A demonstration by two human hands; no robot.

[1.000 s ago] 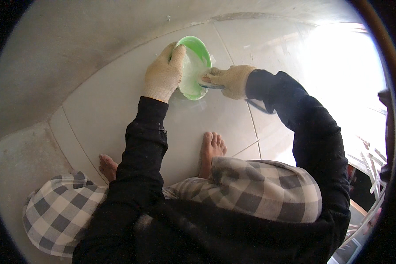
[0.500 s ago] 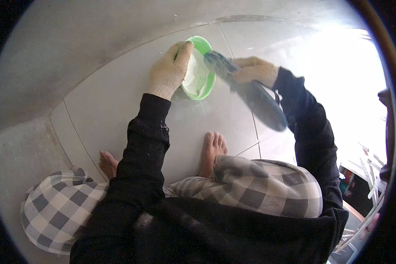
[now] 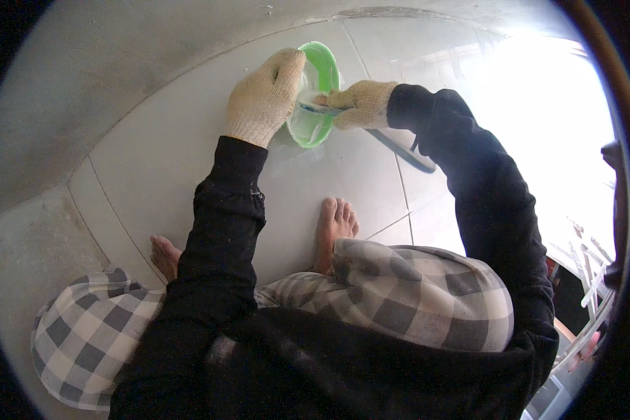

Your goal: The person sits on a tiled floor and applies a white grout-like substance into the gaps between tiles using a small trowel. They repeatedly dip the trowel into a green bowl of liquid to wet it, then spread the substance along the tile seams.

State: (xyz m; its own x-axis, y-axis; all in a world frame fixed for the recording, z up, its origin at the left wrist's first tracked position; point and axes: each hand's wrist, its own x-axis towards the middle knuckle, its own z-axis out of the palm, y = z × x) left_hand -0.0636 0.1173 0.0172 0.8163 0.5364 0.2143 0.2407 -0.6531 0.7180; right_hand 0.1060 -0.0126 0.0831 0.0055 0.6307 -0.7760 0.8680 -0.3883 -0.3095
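A green tub point(image 3: 332, 73) is tilted above or on the floor tiles, with white paste smeared inside it. My left hand point(image 3: 262, 94), in a cream knit glove, is closed on the tub's left rim. My right hand point(image 3: 365, 103), gloved alike, is closed round a long, flat blue-grey thing point(image 3: 407, 150) with a rounded end. Its other end reaches into the tub over the paste. My right fingers hide its middle, and I cannot make out its exact kind.
Pale floor tiles point(image 3: 189, 126) lie beneath, meeting a grey wall point(image 3: 70, 91) along a curve at left. My bare feet point(image 3: 336, 220) are below the tub. Bright light washes out the right side. White slats point(image 3: 591, 280) and clutter lie at the lower right.
My right hand has moved left to the tub, bringing the blue-grey thing's end inside and turning it edge-on. The tub and my left hand appear slightly higher in view.
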